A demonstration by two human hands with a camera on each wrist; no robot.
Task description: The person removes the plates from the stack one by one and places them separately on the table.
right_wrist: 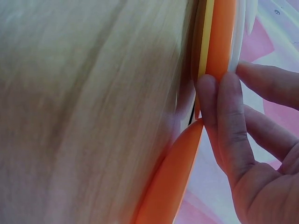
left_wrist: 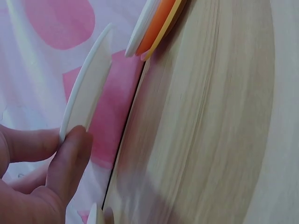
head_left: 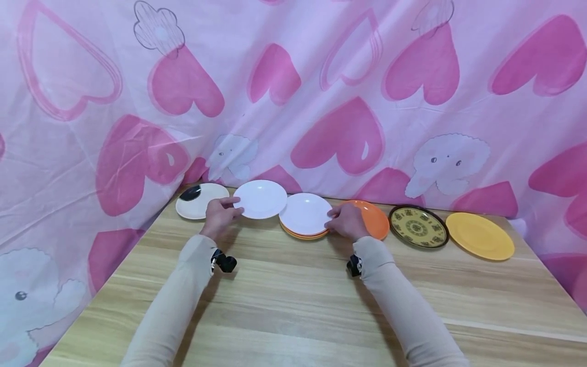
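Note:
My left hand (head_left: 220, 216) pinches the rim of a white plate (head_left: 260, 199), thumb on one face and fingers on the other. In the left wrist view this white plate (left_wrist: 86, 86) is held off the wooden table. My right hand (head_left: 348, 220) pinches the right rim of another white plate (head_left: 306, 214). That one sits on top of a stack, with an orange plate (right_wrist: 220, 37) and a yellow plate (right_wrist: 204, 39) beneath it. In the right wrist view, fingertips (right_wrist: 230, 81) also touch the rims of the stack.
Left on the table (head_left: 284, 300) lies a white plate with a black patch (head_left: 202, 201). To the right are an orange plate (head_left: 376, 221), a dark-rimmed patterned plate (head_left: 419, 227) and a yellow plate (head_left: 480, 236). A pink heart-print cloth (head_left: 266, 127) hangs behind.

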